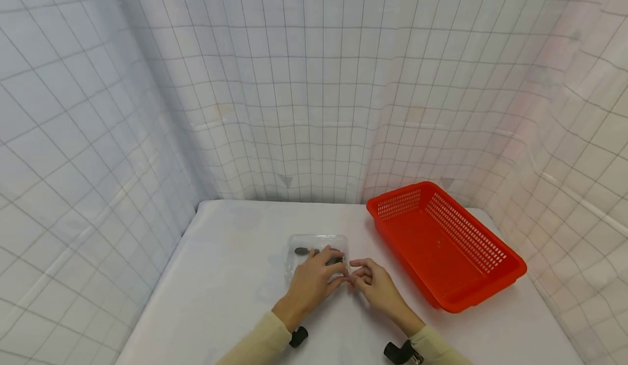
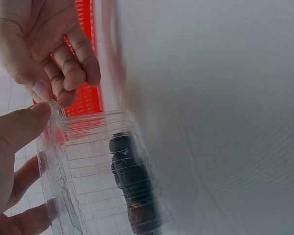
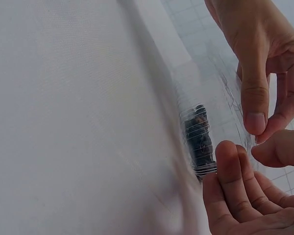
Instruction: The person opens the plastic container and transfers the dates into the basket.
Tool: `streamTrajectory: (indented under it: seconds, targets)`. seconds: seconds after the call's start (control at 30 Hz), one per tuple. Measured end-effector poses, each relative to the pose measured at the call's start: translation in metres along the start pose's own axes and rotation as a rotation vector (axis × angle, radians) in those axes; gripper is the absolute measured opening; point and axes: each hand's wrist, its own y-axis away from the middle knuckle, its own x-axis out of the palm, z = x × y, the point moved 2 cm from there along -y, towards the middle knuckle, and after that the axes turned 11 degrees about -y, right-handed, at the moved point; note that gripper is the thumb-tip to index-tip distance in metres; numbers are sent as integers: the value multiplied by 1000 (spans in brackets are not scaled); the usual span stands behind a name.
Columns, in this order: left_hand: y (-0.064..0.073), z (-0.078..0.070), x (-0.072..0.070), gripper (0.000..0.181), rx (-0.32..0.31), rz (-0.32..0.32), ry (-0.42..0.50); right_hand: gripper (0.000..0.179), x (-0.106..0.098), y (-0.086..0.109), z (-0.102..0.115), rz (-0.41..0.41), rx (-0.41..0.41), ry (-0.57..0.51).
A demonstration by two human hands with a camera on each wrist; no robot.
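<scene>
A clear plastic clamshell box lies on the white table, with dark, lumpy pieces inside, seen through its ribbed wall in both wrist views. Over its right part reaches my left hand, thumb and fingers gripping the lid's edge near the front right corner. Facing it, my right hand pinches at that same corner, thumb beside the left thumb and the other fingers bent. In the left wrist view the two thumb tips meet at the box corner. My left hand covers part of the contents.
A red plastic basket with slotted sides stands at the right of the white table. Grid-patterned white curtains enclose the back and both sides. Black wrist devices hang under the sleeves.
</scene>
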Motion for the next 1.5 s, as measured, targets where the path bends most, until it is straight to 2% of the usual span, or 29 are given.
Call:
streamTrajectory:
  seconds: [0.2,0.43,0.93,1.1,1.27,1.5]
  targets:
    - [-2,-2,-1,12,-12,17,-20,42,-3,-1,-1,16,31,-77]
    - [-2,-2,-2,13,-26,59,0,45,-3,-4,-5,44,61,-162]
    - [6,-1,1,11,-29,57,30,45,2,-2,-5,88,59,-223]
    - [8,2,1,10,-19,54,44,41,4,-3,-5,77,94,-206]
    - [8,3,4,9,-13,76,36,41,5,-4,-4,63,124,-226]
    - [7,-1,6,10,-8,111,10,47,7,-2,-6,41,115,-236]
